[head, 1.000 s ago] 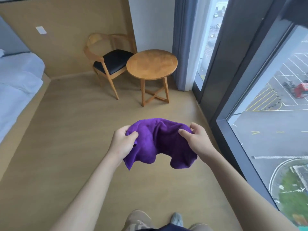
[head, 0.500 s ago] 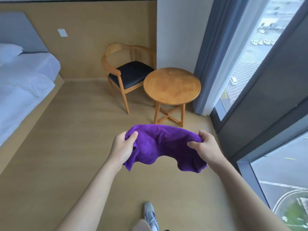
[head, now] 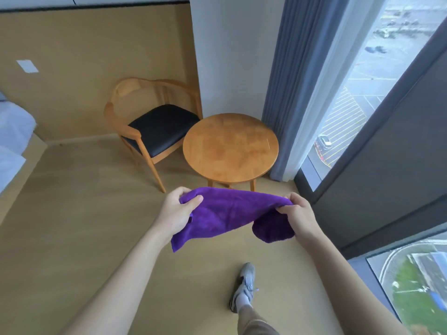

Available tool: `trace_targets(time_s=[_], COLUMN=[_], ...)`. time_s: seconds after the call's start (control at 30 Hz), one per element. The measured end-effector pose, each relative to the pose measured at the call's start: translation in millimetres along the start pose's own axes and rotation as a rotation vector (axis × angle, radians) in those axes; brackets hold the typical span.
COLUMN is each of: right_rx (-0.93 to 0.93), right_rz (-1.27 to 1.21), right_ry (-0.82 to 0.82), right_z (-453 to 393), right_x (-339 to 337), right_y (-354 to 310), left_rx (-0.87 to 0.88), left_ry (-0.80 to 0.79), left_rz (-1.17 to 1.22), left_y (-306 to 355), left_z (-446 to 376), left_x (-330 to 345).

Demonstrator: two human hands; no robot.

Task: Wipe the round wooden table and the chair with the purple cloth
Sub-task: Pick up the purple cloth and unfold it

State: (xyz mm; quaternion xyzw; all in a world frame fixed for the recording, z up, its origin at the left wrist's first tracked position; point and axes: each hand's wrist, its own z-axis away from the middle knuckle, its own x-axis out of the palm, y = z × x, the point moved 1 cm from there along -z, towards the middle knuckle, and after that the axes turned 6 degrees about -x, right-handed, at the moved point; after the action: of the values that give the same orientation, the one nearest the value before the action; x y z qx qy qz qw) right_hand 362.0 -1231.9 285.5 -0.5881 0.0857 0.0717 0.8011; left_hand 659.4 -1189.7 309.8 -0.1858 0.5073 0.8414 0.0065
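Observation:
A purple cloth [head: 229, 211] is stretched between both hands in front of me, above the floor. My left hand [head: 176, 211] pinches its left end between thumb and fingers. My right hand [head: 300, 213] grips its right end, and a fold of cloth hangs below that hand. The round wooden table [head: 231, 147] stands just beyond the cloth, its top bare. To its left is the wooden armchair [head: 125, 126] with a black seat cushion [head: 164, 126], set against the wall.
A grey curtain [head: 290, 88] hangs right of the table beside a floor-to-ceiling window [head: 358, 76]. A white bed [head: 12, 141] is at the far left. My foot in a grey shoe [head: 244, 284] is on the wooden floor below the cloth.
I have come closer to the table and chair, which now look larger. The cloth is pulled wider and flatter between my hands; both hands keep their hold.

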Motion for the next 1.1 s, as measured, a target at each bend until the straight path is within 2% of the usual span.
trace_targets(time_s=[0.2, 0.37, 0.5, 0.8, 0.97, 1.1], right_rx=[0.046, -0.063, -0.127, -0.043, 0.027, 0.062], right_rz=[0.148, 0.286, 0.365, 0.458, 0.573, 0.697], right_ry=[-0.035, -0.096, -0.131, -0.026, -0.084, -0.179], right_z=[-119.2, -210.1, -271.4, -420.2, -491.4, -538.8], right_x=[5.9, 17.9, 30.3, 46.5, 49.6, 42.7], right_y=[-2.4, -26.9, -43.6, -37.5, -35.8, -10.4], left_rx=[-0.061, -0.062, -0.100, -0.332, -0.414, -0.495], left_ry=[0.056, 0.070, 0.106, -0.077, -0.160, -0.177], left_rz=[-0.014, -0.131, -0.135, -0.115, -0.210, -0.248], left_y=[36.8, 59.5, 71.3, 66.9, 61.0, 44.3], left_z=[-102.2, -184.6, -240.7, -381.9, -458.7, -500.8], left_x=[28.9, 50.3, 67.7, 124.7, 162.8, 197.3])
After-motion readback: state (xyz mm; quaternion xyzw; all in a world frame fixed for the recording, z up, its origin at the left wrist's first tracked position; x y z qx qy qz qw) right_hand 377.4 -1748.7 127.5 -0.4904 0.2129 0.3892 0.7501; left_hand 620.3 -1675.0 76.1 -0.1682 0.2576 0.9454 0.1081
